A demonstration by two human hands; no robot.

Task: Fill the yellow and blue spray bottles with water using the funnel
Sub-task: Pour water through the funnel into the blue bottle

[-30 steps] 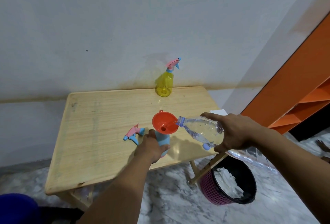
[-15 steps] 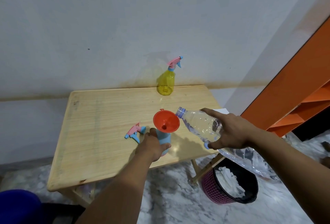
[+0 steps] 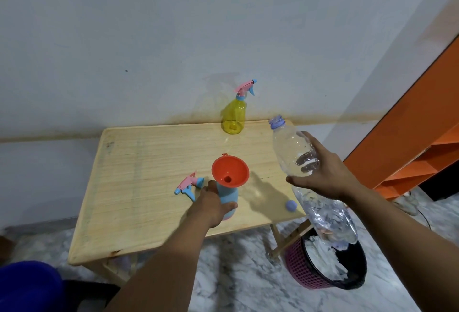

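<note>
The blue spray bottle point(image 3: 227, 196) is gripped by the left hand point(image 3: 211, 206) near the worktop's point(image 3: 139, 187) front edge, probably to steady the orange funnel point(image 3: 230, 171) seated in its neck. To the right, the clear water bottle point(image 3: 294, 149) is grasped by the right hand point(image 3: 323, 175), mouth raised, so nothing is poured. The yellow spray bottle point(image 3: 234, 118), capped, is set by the wall.

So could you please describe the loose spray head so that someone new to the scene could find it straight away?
Start at the wooden table against the wall and look to its near middle, where the left hand grips the blue spray bottle topped by the orange funnel. The loose spray head lies flat just left of that hand. Unlike the matching pink and blue head on the yellow spray bottle, it has no bottle attached.
</note>
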